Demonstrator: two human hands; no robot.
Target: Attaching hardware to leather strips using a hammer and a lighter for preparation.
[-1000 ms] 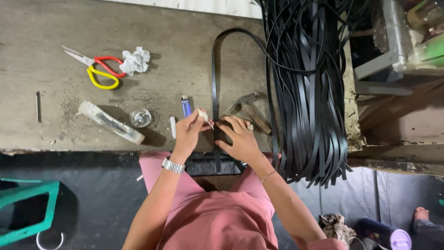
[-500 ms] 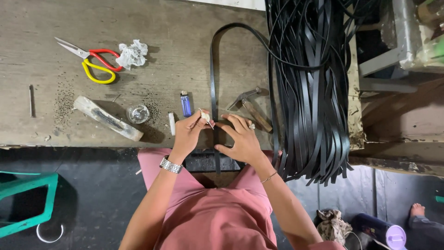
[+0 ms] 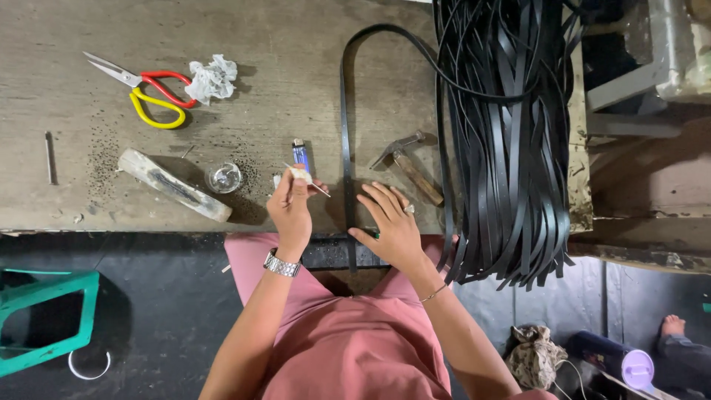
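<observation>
My left hand [image 3: 290, 210], with a wristwatch, pinches a small pale-handled blade tool [image 3: 305, 178] just left of a single black strap [image 3: 345, 111]. That strap runs up the worn table [image 3: 67, 200] and curves right into a big bundle of black straps [image 3: 511, 148]. My right hand [image 3: 392, 226], fingers spread, lies flat on the strap near the table's front edge. A blue lighter [image 3: 299, 154] lies just above my left hand.
A hammer [image 3: 411, 167] lies right of the strap. To the left are a small glass dish [image 3: 224, 178], a wooden stick [image 3: 174, 185], red-and-yellow scissors [image 3: 152, 92], crumpled tissue [image 3: 211, 78] and a metal rod [image 3: 49, 157]. On the floor are a teal stool [image 3: 44, 318] and another person's foot [image 3: 672, 324].
Both hands were together on the strap. My left hand has drawn away to the left with the small tool, and my right hand has spread flat on the strap.
</observation>
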